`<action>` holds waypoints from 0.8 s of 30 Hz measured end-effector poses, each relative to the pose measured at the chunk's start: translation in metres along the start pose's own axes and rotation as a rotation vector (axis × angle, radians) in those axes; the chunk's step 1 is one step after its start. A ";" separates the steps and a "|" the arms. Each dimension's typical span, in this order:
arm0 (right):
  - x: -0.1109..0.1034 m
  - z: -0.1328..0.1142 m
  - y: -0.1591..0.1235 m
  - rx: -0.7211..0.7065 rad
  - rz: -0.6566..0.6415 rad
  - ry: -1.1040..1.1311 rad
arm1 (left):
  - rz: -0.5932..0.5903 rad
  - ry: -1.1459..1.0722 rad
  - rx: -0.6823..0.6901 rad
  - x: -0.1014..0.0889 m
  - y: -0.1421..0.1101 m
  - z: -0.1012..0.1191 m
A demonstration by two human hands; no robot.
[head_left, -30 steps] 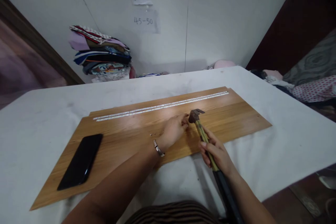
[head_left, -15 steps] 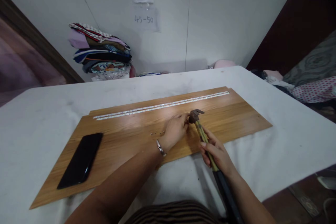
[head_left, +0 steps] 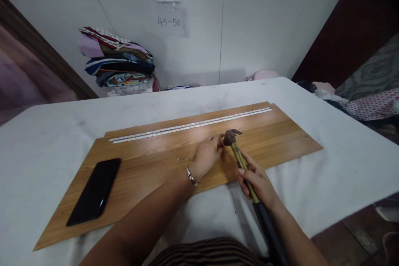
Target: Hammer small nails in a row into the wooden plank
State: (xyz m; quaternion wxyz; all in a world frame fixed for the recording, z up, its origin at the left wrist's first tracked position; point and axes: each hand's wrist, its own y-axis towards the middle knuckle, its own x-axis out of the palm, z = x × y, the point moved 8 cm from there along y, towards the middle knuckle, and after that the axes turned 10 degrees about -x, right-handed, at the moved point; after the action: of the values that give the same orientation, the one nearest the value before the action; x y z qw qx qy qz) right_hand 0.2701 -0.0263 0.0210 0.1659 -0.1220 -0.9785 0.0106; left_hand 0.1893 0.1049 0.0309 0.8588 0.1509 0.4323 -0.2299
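Note:
A long wooden board [head_left: 149, 174] lies on a white-covered table [head_left: 327, 166]. My right hand [head_left: 257, 183] is wrapped round the handle of a hammer [head_left: 238, 156], whose rusty head rests low over the board. My left hand [head_left: 207, 156] sits on the board just left of the hammer head, fingertips pinched together at the spot under the head; what they pinch is too small to make out. A bracelet circles my left wrist. A few small nails [head_left: 183, 158] lie on the board left of that hand.
A black phone [head_left: 93, 191] lies on the board's left end. Two pale strips [head_left: 190, 125] run along the board's far edge. Folded cloths [head_left: 118, 64] are stacked against the wall at back left. Bedding [head_left: 368, 99] lies to the right.
Hands and hammer stay nearly as they were; only the view has shifted slightly.

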 end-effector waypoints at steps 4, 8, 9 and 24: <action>0.000 0.000 0.000 -0.002 0.001 -0.006 | -0.010 0.106 0.020 0.003 -0.001 0.003; 0.000 0.001 -0.001 -0.002 -0.001 -0.003 | 0.014 0.110 0.037 0.003 -0.004 0.007; 0.000 0.002 -0.001 0.002 -0.007 -0.001 | 0.022 0.100 0.044 0.003 -0.004 0.008; 0.004 0.002 -0.003 0.010 -0.032 0.001 | -0.039 0.188 0.078 -0.022 -0.077 -0.010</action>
State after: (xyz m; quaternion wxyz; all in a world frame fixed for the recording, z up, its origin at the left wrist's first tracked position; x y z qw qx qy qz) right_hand 0.2651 -0.0286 0.0209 0.1672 -0.1054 -0.9802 0.0126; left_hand 0.1306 0.0501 0.0377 0.8031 0.1968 0.5047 -0.2481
